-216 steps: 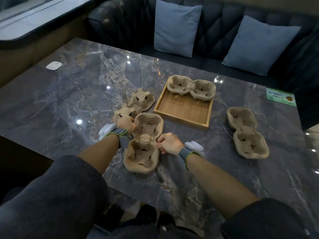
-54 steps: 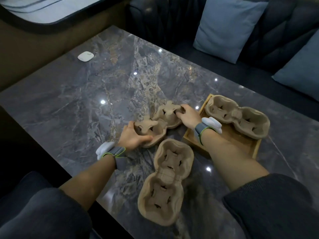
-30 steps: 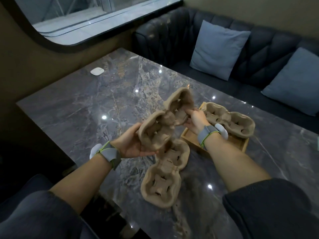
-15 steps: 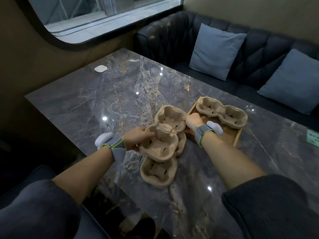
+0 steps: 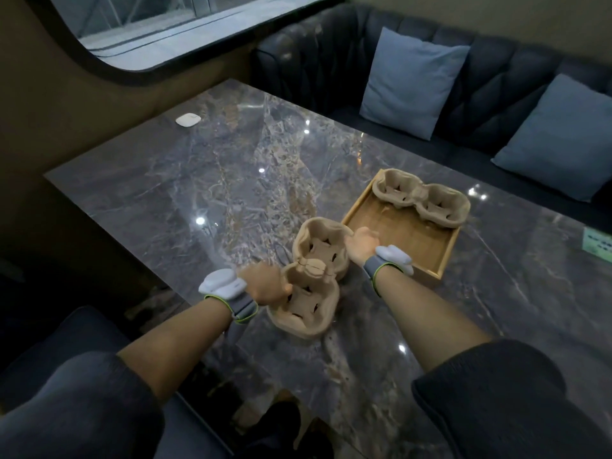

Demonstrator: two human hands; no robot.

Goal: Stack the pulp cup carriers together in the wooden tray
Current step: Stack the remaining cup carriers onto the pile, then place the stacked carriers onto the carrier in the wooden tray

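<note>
**Nested carriers ready to go to the tray**

On the desk [image 5: 231, 180], the wooden tray [image 5: 402, 241] holds one carrier [image 5: 422, 198] along its far edge. Just left, the nested carriers [image 5: 314, 276] rest, left hand [image 5: 266, 286] and right hand [image 5: 362, 245] gripping their sides. Next, probably: lift and seat them on that carrier.

Matt, rough moulded-pulp carriers [image 5: 313, 276]; a smooth, light wooden tray [image 5: 405, 240] with visible grain; a glossy grey marble-look counter [image 5: 231, 193] mirroring lamps; soft cloth cushions [image 5: 410, 66], upper right.
</note>
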